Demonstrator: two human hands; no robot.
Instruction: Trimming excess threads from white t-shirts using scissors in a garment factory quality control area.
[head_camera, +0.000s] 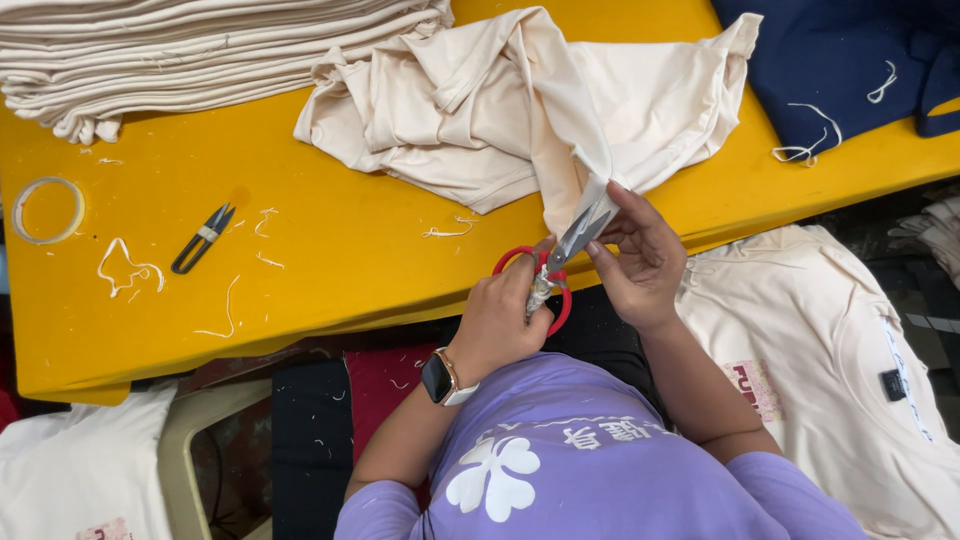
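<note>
Step in hand, by the look of it: trimming at the edge of the cream garment (520, 110), w/ the cut point held up in front of you.

**Left hand** (500, 320)
- Your fingers are closed through the red loops of the scissors (556, 268), gripping them firmly. Thumb position inside the loop can't be told from this view.
- Blades point up and to the right, tips at the hanging fabric edge. Blades appear slightly apart, but the angle makes that uncertain.
- A smartwatch (442, 380) sits on this wrist.

**Right hand** (640, 255)
- Fingers pinched together on the lower fold of the garment, just beside the blade tips. Thumb and forefinger hold the cloth taut; remaining fingers curl behind it.

**Position of work**
- The garment is bunched on the yellow table (330, 270); one corner drapes off the near edge into your right hand.
- Fabric edge lies between your right fingertips and the blades, touching both or very nearly so.

**Next move, as judged**
- Needs a small, controlled closing of the blades w/ cloth kept taut.
- Keep right fingertips clear of the blade line: they sit very near it.
- Cut only the loose bit, not the seam.

**Nearby, not in use**
- Thread snips (203, 238) lie on the table, well apart to the left.
- Tape ring (46, 210) at far left.
- Stack of folded cream cloth (200, 55) at top left; navy garment (840, 60) at top right.
- Thread scraps (128, 268) are scattered over the table.
</note>
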